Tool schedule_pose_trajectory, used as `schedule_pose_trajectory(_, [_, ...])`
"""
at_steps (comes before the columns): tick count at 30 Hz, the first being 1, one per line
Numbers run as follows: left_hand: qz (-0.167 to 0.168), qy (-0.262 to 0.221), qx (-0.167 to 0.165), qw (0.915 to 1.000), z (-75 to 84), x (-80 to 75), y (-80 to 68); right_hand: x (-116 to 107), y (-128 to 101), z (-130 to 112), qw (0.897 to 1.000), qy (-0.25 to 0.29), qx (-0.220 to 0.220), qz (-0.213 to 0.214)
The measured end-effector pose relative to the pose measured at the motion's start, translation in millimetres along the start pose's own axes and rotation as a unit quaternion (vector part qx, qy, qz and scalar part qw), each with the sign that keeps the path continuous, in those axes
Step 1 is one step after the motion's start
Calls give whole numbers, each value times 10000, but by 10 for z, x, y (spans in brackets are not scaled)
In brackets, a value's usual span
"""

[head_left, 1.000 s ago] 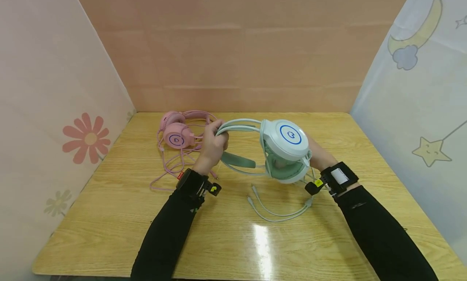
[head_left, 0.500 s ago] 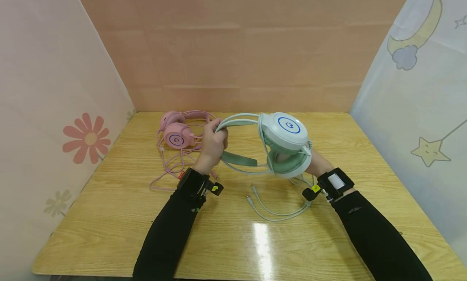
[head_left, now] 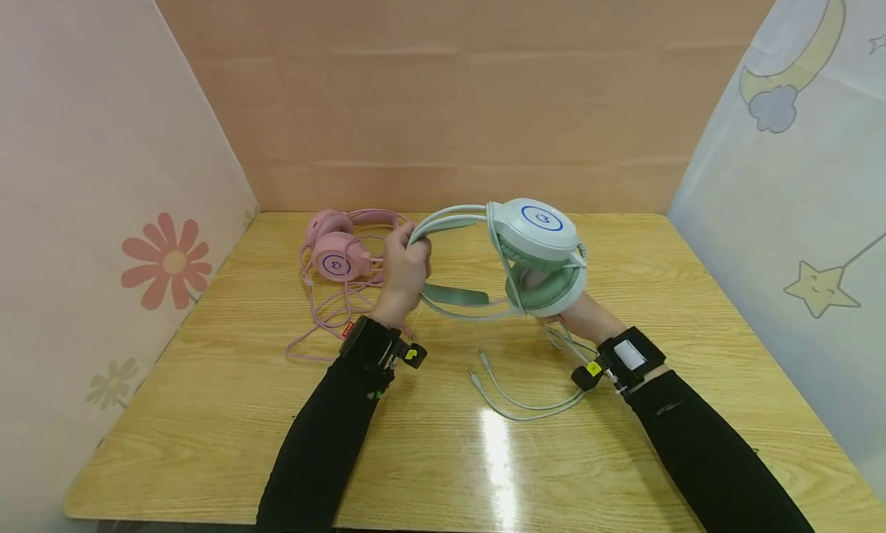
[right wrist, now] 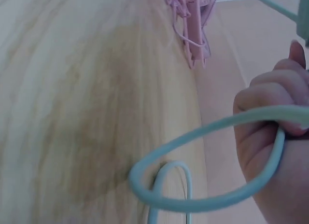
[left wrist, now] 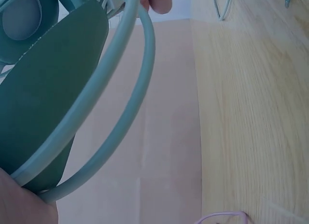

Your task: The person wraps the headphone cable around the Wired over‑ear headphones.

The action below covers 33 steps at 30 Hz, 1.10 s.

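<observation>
White-and-green headphones (head_left: 543, 224) are held above the table, ear cups to the right and headband to the left. My left hand (head_left: 406, 268) grips the headband end, its fingers curled round the thin frame tubes. In the left wrist view, the green headband pad (left wrist: 58, 84) and tubes run up from that hand. At the lower ear cup (head_left: 554, 291), my right hand (head_left: 584, 318) holds on from below, partly hidden by it. The right wrist view shows its fingers (right wrist: 265, 96) curled, with a looped pale-green cable (right wrist: 207, 204) passing by them.
Pink headphones (head_left: 339, 258) lie at the table's back left, their pink cable (head_left: 311, 337) tangled in front. Two pale-green cable ends with plugs (head_left: 476, 381) rest on the wooden table (head_left: 208, 441). Patterned side panels (head_left: 796, 287) and a plain back panel (head_left: 457, 94) surround the table.
The ear-cup end of the white-and-green headphones has risen and tilted, with my right hand moving slightly left beneath it. My left hand has stayed nearly in place on the headband.
</observation>
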<state>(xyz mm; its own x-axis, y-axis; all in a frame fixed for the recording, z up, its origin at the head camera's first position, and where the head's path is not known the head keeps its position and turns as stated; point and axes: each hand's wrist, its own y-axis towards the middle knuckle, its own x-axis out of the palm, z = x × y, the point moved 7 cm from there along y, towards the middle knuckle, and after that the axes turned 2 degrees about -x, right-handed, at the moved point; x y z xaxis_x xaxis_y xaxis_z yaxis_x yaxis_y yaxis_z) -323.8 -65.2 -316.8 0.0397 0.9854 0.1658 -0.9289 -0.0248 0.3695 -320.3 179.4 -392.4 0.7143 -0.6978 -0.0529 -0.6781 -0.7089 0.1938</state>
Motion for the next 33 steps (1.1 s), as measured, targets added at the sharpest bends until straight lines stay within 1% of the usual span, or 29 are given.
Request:
schedule_pose_trajectory(3, [133, 107, 10, 9999, 7, -21, 8, 107, 19, -132, 9995, -319, 50, 6])
schedule_pose_trajectory(5, [236, 213, 18, 9995, 15, -35, 13, 169, 23, -211, 9981, -556, 243, 115])
schedule_pose_trajectory(7, [324, 341, 19, 9989, 17, -45, 13, 179, 22, -215, 9968, -670, 382, 206])
schedule_pose_trajectory(11, [542, 600, 53, 9967, 16, -64, 4, 169, 21, -164, 9951, -647, 636, 400])
schedule_pose_trajectory(16, [801, 801, 10, 9936, -1, -79, 0, 105, 23, -31, 9930, -624, 785, 618])
schedule_pose_trajectory(19, [880, 821, -65, 9927, -19, -78, 6, 49, 11, 57, 9902, -804, 860, 750])
schedule_pose_trajectory(21, [962, 811, -101, 9920, -26, -84, 14, 27, -4, 111, 9871, -924, 1006, 835])
schedule_pose_trajectory(27, [1373, 750, -49, 9877, -27, -153, 50, 37, -24, 216, 9747, -1403, 1458, 950])
schedule_pose_trajectory(29, [1423, 746, -41, 9870, -26, -166, 53, 56, -16, 229, 9719, -1524, 1519, 957])
schedule_pose_trajectory(33, [1406, 842, -98, 9864, -32, -171, 42, 98, 18, 222, 9693, -1695, 1493, 966])
